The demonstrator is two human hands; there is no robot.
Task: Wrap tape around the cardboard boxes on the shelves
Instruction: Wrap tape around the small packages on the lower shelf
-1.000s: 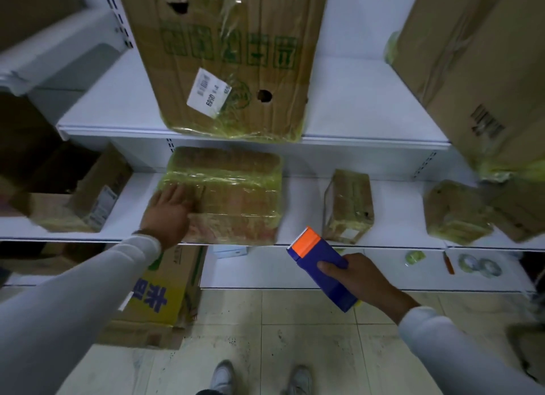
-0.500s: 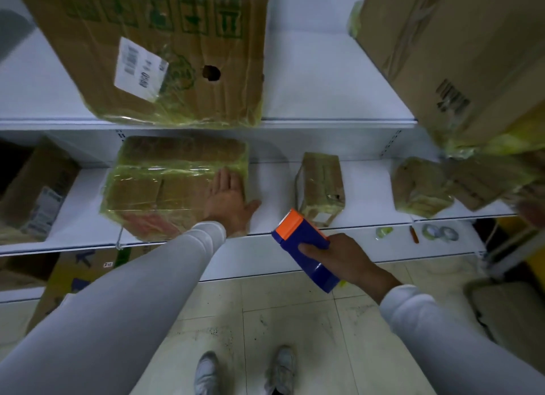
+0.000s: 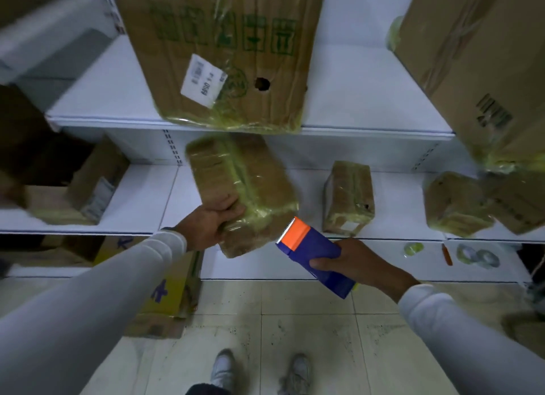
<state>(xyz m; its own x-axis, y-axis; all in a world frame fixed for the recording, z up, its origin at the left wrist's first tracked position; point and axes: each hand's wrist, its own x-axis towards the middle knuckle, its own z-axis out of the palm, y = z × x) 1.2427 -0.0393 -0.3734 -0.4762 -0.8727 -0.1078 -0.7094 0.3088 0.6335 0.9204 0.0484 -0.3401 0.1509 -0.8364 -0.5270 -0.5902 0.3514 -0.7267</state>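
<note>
A flat cardboard box (image 3: 244,185) wrapped in yellowish tape lies turned at an angle on the middle shelf (image 3: 132,211), its near corner hanging over the shelf edge. My left hand (image 3: 211,222) grips the box at its near left side. My right hand (image 3: 354,265) holds a blue tape dispenser (image 3: 315,254) with an orange toothed head, just below and right of the box's near corner. A small taped box (image 3: 349,197) stands to the right on the same shelf.
A large taped carton (image 3: 224,52) stands on the upper shelf and another big carton (image 3: 483,64) at the right. More taped boxes (image 3: 457,203) lie at the right, an open box (image 3: 94,182) at the left. Tape rolls (image 3: 477,256) lie on the lowest shelf.
My left hand moved from the box's right side to its near left side, and the box has turned and slid partly over the shelf edge. The dispenser stayed about where it was.
</note>
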